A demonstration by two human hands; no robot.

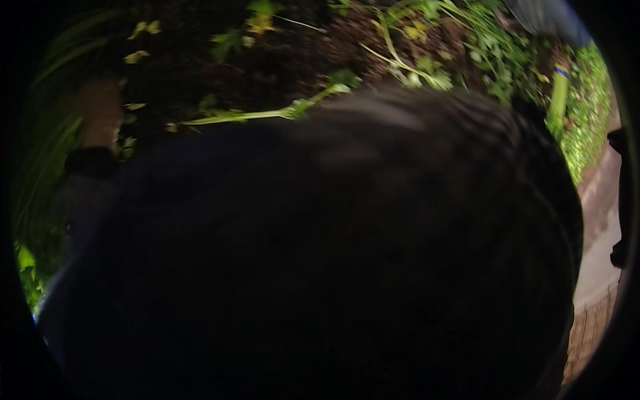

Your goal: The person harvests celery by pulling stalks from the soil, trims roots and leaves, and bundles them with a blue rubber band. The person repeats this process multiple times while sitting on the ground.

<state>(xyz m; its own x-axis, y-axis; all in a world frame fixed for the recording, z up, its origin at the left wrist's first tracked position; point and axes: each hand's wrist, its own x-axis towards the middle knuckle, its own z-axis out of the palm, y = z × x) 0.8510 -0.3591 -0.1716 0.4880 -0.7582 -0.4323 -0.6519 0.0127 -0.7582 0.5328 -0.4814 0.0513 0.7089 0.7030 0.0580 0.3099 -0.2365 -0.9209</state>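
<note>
Neither of my hands can be made out; a large dark, blurred mass point(320, 250), which looks like dark clothing, covers most of the view. Along its upper edge lies a pale green leafy stalk point(255, 116) that looks like celery, on dark soil point(300, 55). Further up, thinner leafy stems point(395, 60) lie over the brown soil, some with yellowed leaves point(415, 31). Towards the right rim there is a thick green celery-like bunch point(557, 102) with a blue band point(561, 72) around it. Whatever lies beneath the dark mass is hidden.
Leafy green plants point(500, 45) crowd the upper right, beside blue-grey cloth point(547, 20). Low bright green growth point(587, 110) borders a pale paved strip point(600, 235) at right. Long grassy leaves point(45, 165) line the left, near a brownish surface point(100, 112) and a black object point(92, 161).
</note>
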